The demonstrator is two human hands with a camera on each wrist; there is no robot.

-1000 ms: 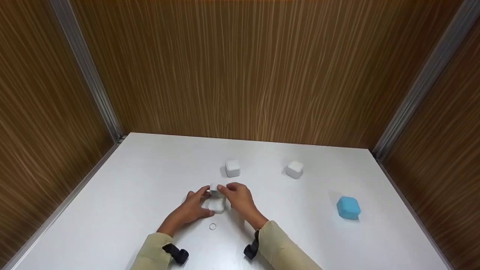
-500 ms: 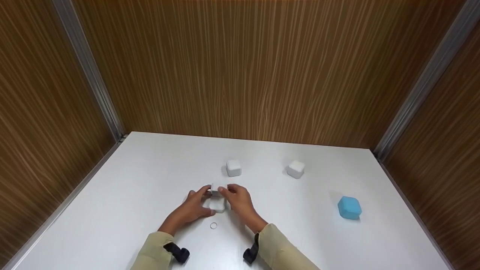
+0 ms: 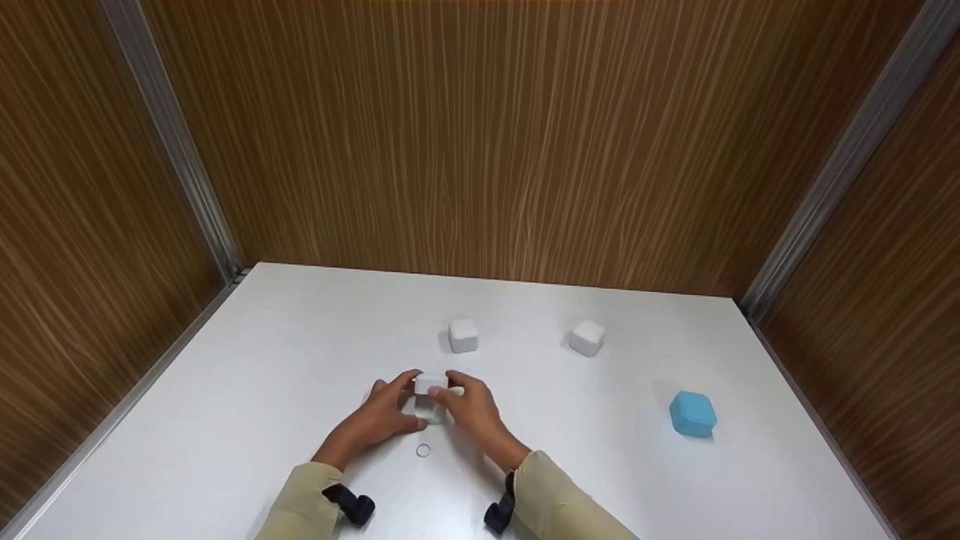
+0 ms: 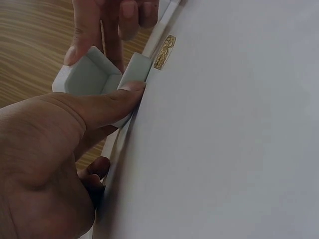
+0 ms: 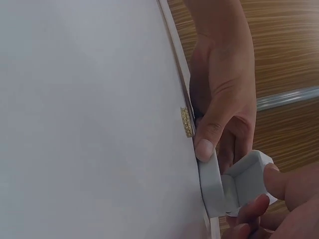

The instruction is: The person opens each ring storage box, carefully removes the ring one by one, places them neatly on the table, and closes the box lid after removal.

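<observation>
Rising behind the open white box [image 4: 103,83], a wood-grain wall [image 3: 480,135] fills the upper part of the head view, while a white table [image 3: 300,330] spreads out under and around the box. Pale khaki sleeves [image 3: 574,502] with black straps [image 3: 352,504] at the wrists come in from the box's near side. The left hand [image 3: 379,418] is left of the box, thumb and fingers pinching its base [image 3: 429,411]; the right hand [image 3: 476,416], to the right, pinches the raised lid [image 3: 431,385]. A light-blue block [image 3: 692,414] with rounded edges sits well to the box's right. Beyond the box are two smaller pieces: a white block [image 3: 463,336] almost straight behind it and a second white block [image 3: 586,338] behind and to the right. Smallest is the ring [image 3: 423,450], lying on the table just on the near side of the box.

Only the head view takes in the three blocks; the wrist views show plainly the box's pale grey hollow and the ring's patterned gold band. Compared with half a second ago, the lid leans lower, the base looks more shaded, and the ring and blocks keep their places around the box.
</observation>
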